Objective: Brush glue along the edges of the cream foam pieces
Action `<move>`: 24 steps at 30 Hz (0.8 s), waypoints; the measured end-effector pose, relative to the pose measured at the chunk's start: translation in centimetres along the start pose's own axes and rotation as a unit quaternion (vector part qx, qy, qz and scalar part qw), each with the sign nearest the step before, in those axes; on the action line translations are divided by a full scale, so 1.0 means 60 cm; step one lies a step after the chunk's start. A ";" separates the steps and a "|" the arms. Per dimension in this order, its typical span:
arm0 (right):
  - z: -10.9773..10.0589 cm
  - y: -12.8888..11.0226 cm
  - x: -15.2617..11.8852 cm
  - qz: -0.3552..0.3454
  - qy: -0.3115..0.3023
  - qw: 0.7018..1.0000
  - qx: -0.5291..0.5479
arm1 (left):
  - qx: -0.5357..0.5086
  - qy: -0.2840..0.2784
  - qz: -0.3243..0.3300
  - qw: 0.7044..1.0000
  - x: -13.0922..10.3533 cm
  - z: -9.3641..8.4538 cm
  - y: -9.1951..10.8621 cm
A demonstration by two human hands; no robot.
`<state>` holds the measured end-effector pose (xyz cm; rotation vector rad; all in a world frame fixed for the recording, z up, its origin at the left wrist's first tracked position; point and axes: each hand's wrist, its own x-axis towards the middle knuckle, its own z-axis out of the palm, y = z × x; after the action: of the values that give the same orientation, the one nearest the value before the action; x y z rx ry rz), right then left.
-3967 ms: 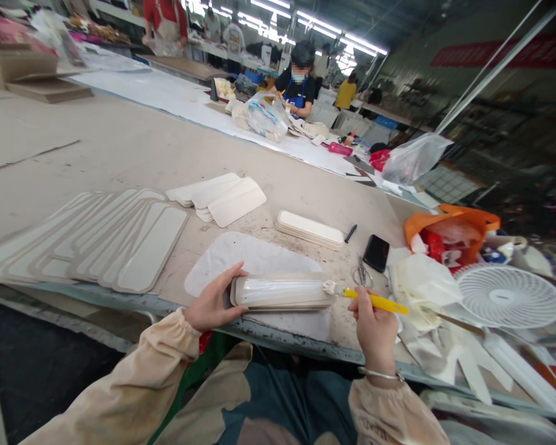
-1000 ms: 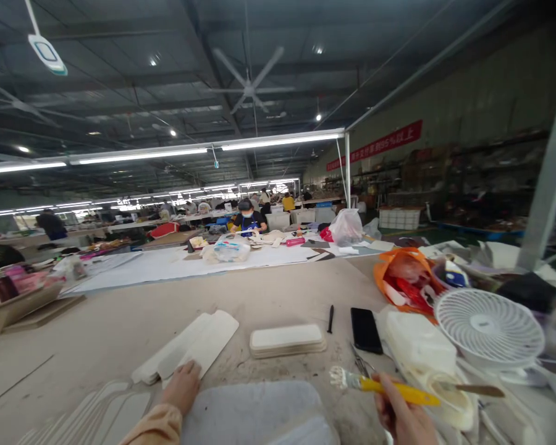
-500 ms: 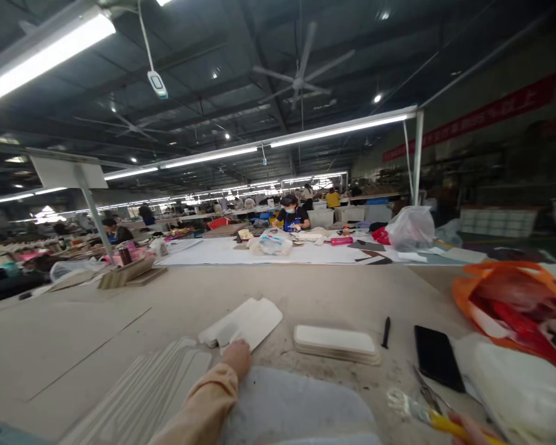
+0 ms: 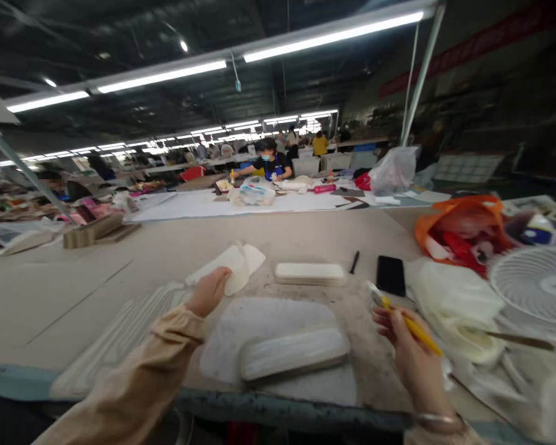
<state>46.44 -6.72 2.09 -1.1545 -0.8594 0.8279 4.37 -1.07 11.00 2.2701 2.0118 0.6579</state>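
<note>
My left hand (image 4: pixel 208 292) is closed on the edge of a thin white cut piece (image 4: pixel 239 275), lifted at the pile of similar white pieces (image 4: pixel 213 262). In my right hand (image 4: pixel 410 355) is a brush (image 4: pixel 421 335) with a yellow handle, its pale bristles pointing away from me. Between my hands, a long rounded pale piece (image 4: pixel 296 353) lies on a translucent white sheet (image 4: pixel 269 315). Beyond that sits a stack of narrow rounded strips (image 4: pixel 310 272). Several pale strips (image 4: pixel 125 327) lie fanned out by my left sleeve.
A black phone (image 4: pixel 390 275) and a dark pen-like tool (image 4: pixel 354 262) lie on the right. Further right are a plastic-covered container (image 4: pixel 458 296), an orange bag (image 4: pixel 429 232) and a white fan (image 4: pixel 537 284). Across the table, a masked person (image 4: pixel 271 165) works.
The view has tipped downward, bringing the near table edge into sight. My left hand has lifted a white piece at the pile. My right hand with the brush has come further into view.
</note>
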 end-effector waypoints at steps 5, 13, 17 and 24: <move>0.042 -0.018 -0.023 0.016 -0.086 0.996 0.036 | -0.154 -0.027 0.120 0.980 -0.077 -0.042 0.091; 0.070 -0.020 -0.064 0.061 -0.181 0.982 0.012 | -0.220 -0.083 0.029 0.972 -0.126 0.024 0.146; 0.075 -0.016 -0.063 0.089 -0.132 0.986 0.044 | -0.211 -0.116 0.009 0.970 -0.130 0.046 0.137; 0.081 0.027 -0.058 0.048 -0.112 0.989 -0.085 | -0.199 -0.118 -0.060 0.971 -0.155 0.069 0.100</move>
<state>40.39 -7.51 0.92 -1.2747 -1.0828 0.9919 10.71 -9.91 6.39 1.8816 1.7103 0.6733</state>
